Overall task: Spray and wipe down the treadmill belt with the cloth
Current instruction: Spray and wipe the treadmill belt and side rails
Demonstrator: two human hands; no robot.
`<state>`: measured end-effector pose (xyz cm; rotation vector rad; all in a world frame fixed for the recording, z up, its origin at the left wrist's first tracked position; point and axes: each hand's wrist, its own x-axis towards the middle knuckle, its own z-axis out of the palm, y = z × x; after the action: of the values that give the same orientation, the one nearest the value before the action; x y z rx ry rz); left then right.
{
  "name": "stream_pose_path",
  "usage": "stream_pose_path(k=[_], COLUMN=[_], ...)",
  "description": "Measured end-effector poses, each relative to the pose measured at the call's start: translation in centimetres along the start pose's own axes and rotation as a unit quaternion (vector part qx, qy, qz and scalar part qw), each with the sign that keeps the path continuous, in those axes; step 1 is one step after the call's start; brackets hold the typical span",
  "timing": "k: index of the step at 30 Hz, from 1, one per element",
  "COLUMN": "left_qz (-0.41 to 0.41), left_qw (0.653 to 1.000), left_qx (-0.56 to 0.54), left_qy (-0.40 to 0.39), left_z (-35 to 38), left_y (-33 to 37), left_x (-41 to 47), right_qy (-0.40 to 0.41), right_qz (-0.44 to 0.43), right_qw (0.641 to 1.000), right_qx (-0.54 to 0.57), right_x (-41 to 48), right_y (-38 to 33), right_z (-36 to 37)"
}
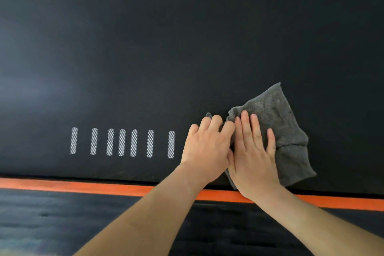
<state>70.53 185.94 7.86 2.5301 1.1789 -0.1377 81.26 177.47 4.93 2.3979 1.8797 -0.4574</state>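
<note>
The person leans over the treadmill belt with both hands on the grey cloth, which lies rumpled on the belt at about 4 o'clock in the view, close to the orange stripe along the near edge. The right hand lies flat on it, its grip open and fingers straight, pressing down. The left hand, just beside it at 9 o'clock, has its grip closed on the cloth's bunched edge. A row of white marks sits farther toward 9 o'clock. No spray bottle shows, so I judge the spraying done and the wiping under way. The wide stretch of belt toward 12 o'clock looks yet to be covered, though wetness is hard to read.
</note>
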Motion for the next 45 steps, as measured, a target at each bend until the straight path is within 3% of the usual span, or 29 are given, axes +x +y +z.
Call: stream_pose_path(k=[4,8,11,17,23,29,32,38,41,45], left_qz=[-0.044,-0.110,-0.137,-0.216,-0.109,0.068,0.127,0.086,0.067,0.063], left_qw=[0.998,0.992,0.986,0.970,0.986,0.994,0.987,0.990,0.984,0.990], left_qx=[0.035,0.061,0.093,0.112,0.112,0.083,0.095,0.113,0.163,0.126], left_qy=[-0.023,0.013,-0.003,0.006,-0.062,-0.028,0.011,0.008,-0.014,0.016], left_z=[-1.9,-3.5,-3.6,-2.5,-2.3,-0.3,0.6,-1.7,-3.9,-6.4], left_y=[-7.5,-15.1,-15.5,-10.0,-6.4,-4.3,-6.7,-16.4,-23.2,-29.7], left_x=[-3.5,-7.1,-7.4,-7.4,-6.9,-0.5,-0.6,-6.0,-10.1,-12.4], right_qy=[0.008,-0.014,-0.031,-0.026,-0.075,-0.060,-0.068,-0.050,-0.055,-0.062], right_qz=[-0.042,-0.092,-0.116,-0.208,-0.116,0.079,0.152,0.120,0.050,-0.034], right_qw=[0.999,0.995,0.992,0.978,0.990,0.995,0.986,0.989,0.993,0.993], right_qx=[0.013,0.036,0.023,0.002,-0.036,-0.009,0.000,0.064,0.089,0.098], right_x=[1.4,2.8,3.6,3.9,1.8,1.6,1.8,2.4,2.5,3.0], right_y=[-8.3,-16.4,-16.8,-11.1,-4.6,-3.3,-6.7,-19.0,-26.3,-31.3], right_z=[0.4,1.1,0.9,0.1,-1.2,-2.0,-1.3,0.1,0.5,0.8])
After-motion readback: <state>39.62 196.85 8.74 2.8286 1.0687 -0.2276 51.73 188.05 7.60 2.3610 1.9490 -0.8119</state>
